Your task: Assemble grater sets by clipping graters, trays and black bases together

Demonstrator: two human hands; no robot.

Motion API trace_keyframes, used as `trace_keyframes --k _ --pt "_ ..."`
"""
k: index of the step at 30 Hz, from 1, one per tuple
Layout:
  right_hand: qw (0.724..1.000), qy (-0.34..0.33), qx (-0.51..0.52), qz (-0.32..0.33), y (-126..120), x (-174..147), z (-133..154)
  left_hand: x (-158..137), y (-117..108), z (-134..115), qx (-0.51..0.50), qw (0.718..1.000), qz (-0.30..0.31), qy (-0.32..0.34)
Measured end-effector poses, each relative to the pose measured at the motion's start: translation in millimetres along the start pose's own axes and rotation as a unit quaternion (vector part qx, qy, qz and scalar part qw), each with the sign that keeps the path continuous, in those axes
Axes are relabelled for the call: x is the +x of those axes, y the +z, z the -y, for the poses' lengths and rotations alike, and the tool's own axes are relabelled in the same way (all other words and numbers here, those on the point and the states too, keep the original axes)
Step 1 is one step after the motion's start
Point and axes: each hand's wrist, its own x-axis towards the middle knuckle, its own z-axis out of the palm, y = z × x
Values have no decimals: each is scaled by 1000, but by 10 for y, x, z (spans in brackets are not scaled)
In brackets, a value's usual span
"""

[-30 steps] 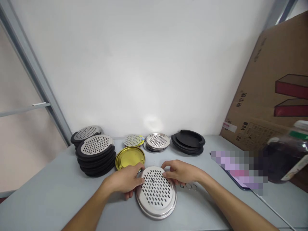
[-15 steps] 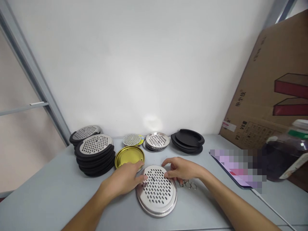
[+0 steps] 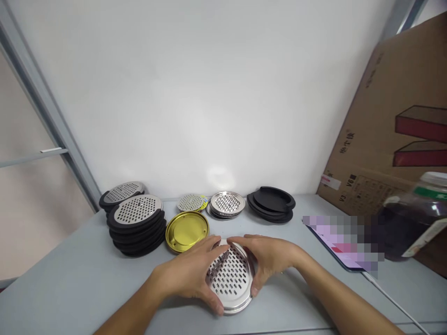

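Observation:
An oval metal grater plate (image 3: 230, 274) with rows of slots lies on the table in front of me, on what looks like one or more metal rims. My left hand (image 3: 193, 272) wraps its left side, thumb at the near edge and fingers at the far edge. On the opposite side my right hand (image 3: 272, 258) curls round the rim, its thumb low on the right edge. Behind my left hand sits a gold-coloured round lid (image 3: 187, 230). Small metal rings beside the plate are now mostly hidden by my right hand.
Stacked black-rimmed graters (image 3: 138, 228) stand at left. Along the wall lie a flat grater disc (image 3: 191, 203), stacked metal graters (image 3: 227, 204) and black oval holders (image 3: 271, 201). A phone (image 3: 344, 249) with a cable (image 3: 391, 298), a dark-filled jar (image 3: 401, 228) and a cardboard box (image 3: 391, 125) occupy the right.
Both hands have closed in round the grater plate. My left thumb has moved to its near edge, and my right hand has come from the far right onto the rim, covering the rings.

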Motion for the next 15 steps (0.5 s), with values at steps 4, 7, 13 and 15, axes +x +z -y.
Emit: trace_keyframes --k 4,7,13,15 --pt "1000 0 5 1 16 24 -29 3 8 -2 11 1000 2 -11" --pt "1000 2 8 3 26 36 -44 15 20 19 23 1000 8 -13" --pt "1000 18 12 18 -7 22 -3 39 50 82 24 1000 11 -12" --pt "999 17 22 17 -21 12 17 40 65 107 18 1000 10 -14"
